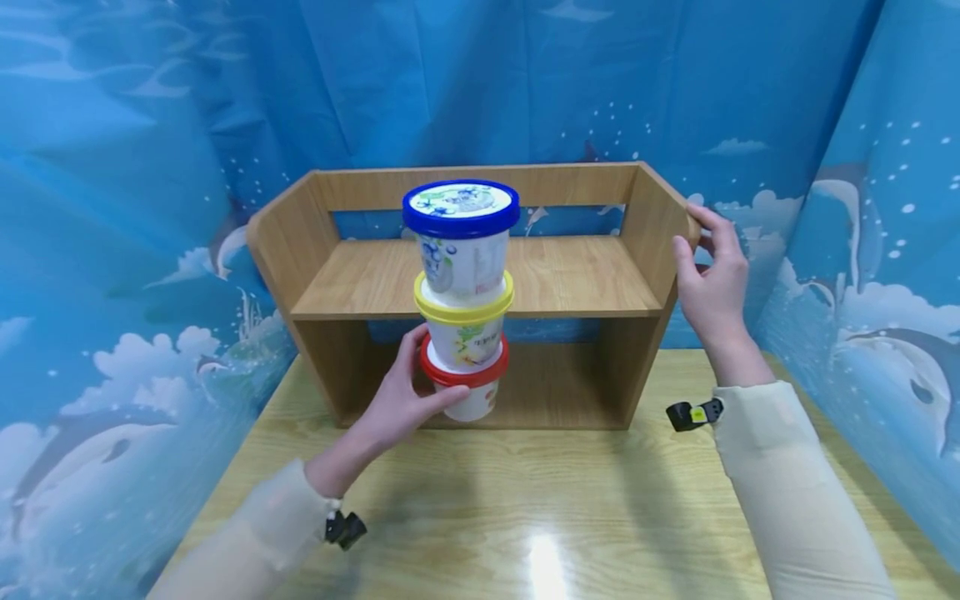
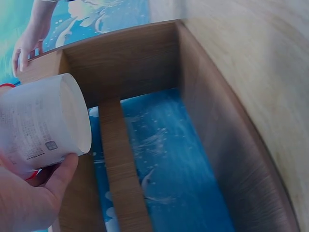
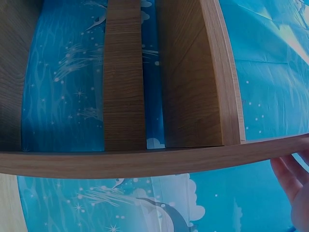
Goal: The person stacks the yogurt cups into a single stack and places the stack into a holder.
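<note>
Three ice-cream-style tubs stand stacked in front of the shelf in the head view: a blue-lidded tub [image 1: 467, 265] on top, a yellow-lidded tub [image 1: 472, 340] in the middle, a red-lidded tub [image 1: 474, 403] lowest. My left hand [image 1: 405, 402] grips the lowest tub around its side, thumb across the front. Its pale underside [image 2: 77, 113] shows in the left wrist view, held off the table. At the right, my right hand [image 1: 714, 279] holds the front edge of the wooden shelf's side panel [image 1: 663, 225], with fingers over the edge and thumb inside.
The two-tier wooden shelf [image 1: 577, 271] stands on a light wood table [image 1: 555, 500], with an upper board, a lower board and a back rail [image 1: 555, 185]. Blue sea-print curtains [image 1: 480, 75] hang behind and on both sides.
</note>
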A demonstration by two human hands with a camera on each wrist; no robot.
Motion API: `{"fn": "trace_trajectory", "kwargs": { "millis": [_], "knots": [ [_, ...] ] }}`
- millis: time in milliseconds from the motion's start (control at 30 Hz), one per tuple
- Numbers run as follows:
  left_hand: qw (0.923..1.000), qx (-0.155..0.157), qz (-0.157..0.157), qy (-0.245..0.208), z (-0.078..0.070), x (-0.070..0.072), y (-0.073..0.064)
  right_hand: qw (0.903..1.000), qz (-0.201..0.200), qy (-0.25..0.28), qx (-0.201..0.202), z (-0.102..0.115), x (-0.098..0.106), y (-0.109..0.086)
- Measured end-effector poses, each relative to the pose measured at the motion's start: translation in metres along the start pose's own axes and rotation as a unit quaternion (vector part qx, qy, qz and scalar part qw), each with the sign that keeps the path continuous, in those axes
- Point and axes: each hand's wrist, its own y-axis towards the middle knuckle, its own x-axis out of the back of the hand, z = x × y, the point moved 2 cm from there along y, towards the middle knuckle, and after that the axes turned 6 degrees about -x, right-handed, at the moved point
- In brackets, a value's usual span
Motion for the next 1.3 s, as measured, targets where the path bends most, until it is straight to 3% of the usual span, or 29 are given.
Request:
{"fn": "trace_trajectory", "kwargs": {
  "millis": [267, 567, 1133, 1300],
  "knots": [
    [0.9997, -0.022, 0.0, 0.01, -0.017, 0.01, 0.015, 1.0, -0.002, 0.0, 0.0, 0.0, 0.0, 0.001],
    [0.9995, -0.008, 0.004, 0.029, -0.035, 0.021, 0.029, 1.0, 0.0, 0.003, -0.004, 0.0, 0.0, 0.001],
    [0.9978, -0.061, -0.019, 0.016, -0.055, 0.042, 0.059, 0.9999, 0.0, 0.011, -0.004, -0.001, -0.001, 0.0],
    [0.9977, -0.056, -0.03, 0.023, -0.056, 0.044, 0.07, 0.9999, -0.002, 0.01, -0.004, -0.002, -0.002, 0.0]
  ]
}}
